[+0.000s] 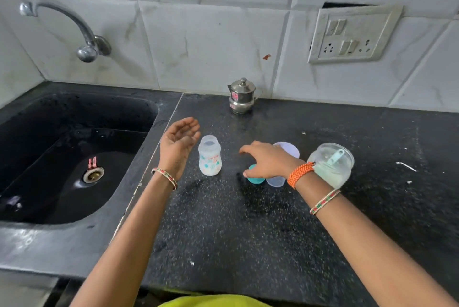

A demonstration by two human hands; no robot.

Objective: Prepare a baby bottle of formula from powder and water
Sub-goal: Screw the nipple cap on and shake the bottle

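An open baby bottle point(210, 156) with a printed pattern stands upright on the black counter. My left hand point(180, 139) hovers just left of it, palm up, fingers apart, holding nothing. My right hand point(267, 160) is spread above a teal bottle collar point(255, 178) and a clear bottle cap point(275, 181), which it partly hides; I cannot tell whether it touches them. At the right, a clear jar point(331, 163) of pale powder stands open with a scoop point(335, 156) inside. A round pale lid point(289, 147) lies behind my right hand.
A small lidded steel pot point(242, 96) stands by the tiled wall. A black sink point(72, 155) with a tap point(74, 26) lies to the left. A socket plate point(352, 34) is on the wall. The speckled counter point(236, 232) spreads in front.
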